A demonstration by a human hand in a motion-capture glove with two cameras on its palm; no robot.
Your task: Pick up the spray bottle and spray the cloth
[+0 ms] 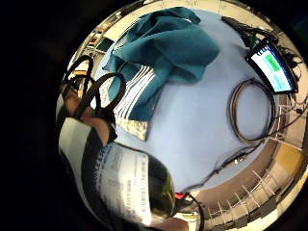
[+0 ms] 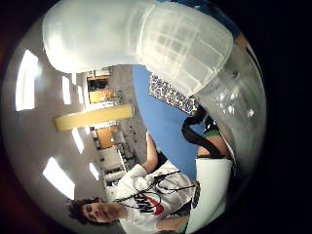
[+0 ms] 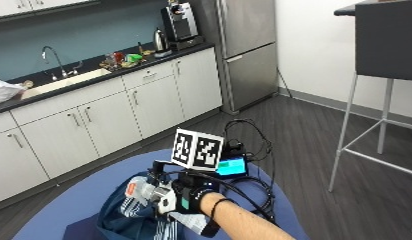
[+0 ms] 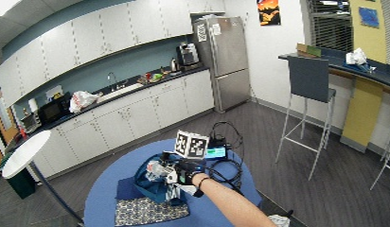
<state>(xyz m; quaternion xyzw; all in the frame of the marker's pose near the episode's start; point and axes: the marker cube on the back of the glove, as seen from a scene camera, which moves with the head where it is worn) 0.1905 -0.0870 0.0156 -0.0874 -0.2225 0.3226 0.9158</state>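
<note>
Clear labelled spray bottle [image 3: 145, 192] in hand [image 3: 193, 200]

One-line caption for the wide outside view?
Gloved right hand holds the spray bottle over the teal cloth on a round blue table.

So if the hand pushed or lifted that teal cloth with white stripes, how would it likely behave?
The teal cloth with white stripes lies bunched in soft folds on the round blue table, so it would probably flop and drape rather than lift flat. A push would likely crumple or drag it, not slide it whole. It looks thin, so probably light.
</note>
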